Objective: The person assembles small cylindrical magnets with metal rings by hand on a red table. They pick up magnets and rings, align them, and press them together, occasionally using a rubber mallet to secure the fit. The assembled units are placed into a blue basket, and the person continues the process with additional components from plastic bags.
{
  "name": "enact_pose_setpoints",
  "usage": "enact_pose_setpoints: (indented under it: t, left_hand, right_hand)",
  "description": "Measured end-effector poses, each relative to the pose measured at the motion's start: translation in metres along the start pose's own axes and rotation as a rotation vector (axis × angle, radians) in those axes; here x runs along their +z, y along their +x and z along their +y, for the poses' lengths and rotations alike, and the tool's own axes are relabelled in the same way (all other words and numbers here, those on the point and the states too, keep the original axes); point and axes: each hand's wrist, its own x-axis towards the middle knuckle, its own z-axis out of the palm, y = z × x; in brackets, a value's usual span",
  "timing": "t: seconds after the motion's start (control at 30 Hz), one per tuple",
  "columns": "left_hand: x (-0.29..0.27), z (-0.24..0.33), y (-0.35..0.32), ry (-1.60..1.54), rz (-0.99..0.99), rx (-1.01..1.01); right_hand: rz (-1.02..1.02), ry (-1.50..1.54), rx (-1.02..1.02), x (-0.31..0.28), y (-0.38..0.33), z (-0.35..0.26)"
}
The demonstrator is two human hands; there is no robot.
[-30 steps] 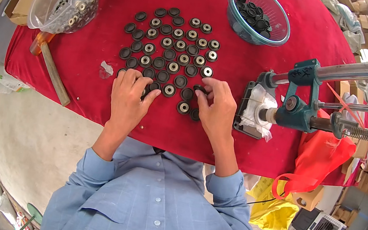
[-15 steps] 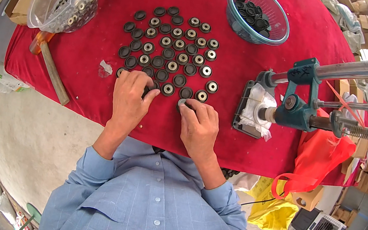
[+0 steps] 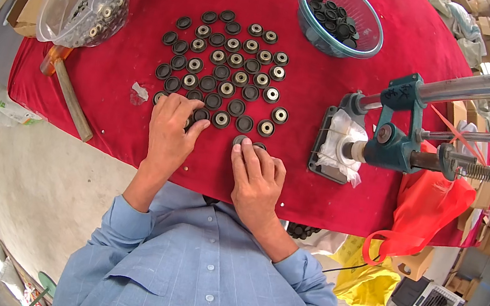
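Note:
Rows of small round black caps (image 3: 250, 92), some with metal bearings (image 3: 221, 120) seated in them, cover the middle of the red cloth. At the near left of these rows, my left hand (image 3: 170, 128) is closed, its thumb and fingers around a black cap (image 3: 201, 115). My right hand (image 3: 256, 180) lies to the right, in front of the nearest row. Its fingertips are pressed together on a dark round cap (image 3: 238, 141), which stays down on the cloth. Another dark cap (image 3: 260, 146) shows partly from under those fingers.
A teal-framed hand press (image 3: 396, 132) stands at right, near a red bag (image 3: 422, 210). At far right is a clear bowl (image 3: 363, 51) of black caps; at far left, a plastic bag (image 3: 82, 5) of bearings. A hammer (image 3: 72, 100) lies at the table's left edge.
My right hand has shifted slightly left and its fingers have straightened over the caps. The cap in my left hand now shows more of its face. The view has shifted slightly.

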Motion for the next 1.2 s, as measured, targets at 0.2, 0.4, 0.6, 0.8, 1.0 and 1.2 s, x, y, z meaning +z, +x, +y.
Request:
enact_pose_setpoints:
  t: [0.2,0.4,0.6,0.8,1.0,1.2]
  left_hand:
    - [0.000,-0.001,-0.002,0.057,0.006,0.040]
    - [0.001,-0.001,-0.002,0.087,0.014,0.051]
    - [0.005,0.003,0.000,0.049,0.029,0.041]
    - [0.000,0.001,-0.012,-0.226,0.117,-0.116]
    - [-0.025,-0.024,-0.017,-0.231,0.317,-0.097]
    - [-0.013,-0.017,-0.030,-0.197,0.193,-0.013]
  right_hand:
    - [-0.003,-0.039,-0.013,0.000,-0.005,-0.004]
    - [-0.013,-0.010,-0.006,-0.005,0.001,-0.005]
    - [0.018,-0.011,-0.008,0.002,-0.007,-0.006]
    - [0.079,0.126,0.048,0.002,0.004,0.000]
    - [0.065,0.280,0.248,-0.013,0.005,0.023]
    - [0.027,0.353,0.315,0.002,-0.001,0.027]
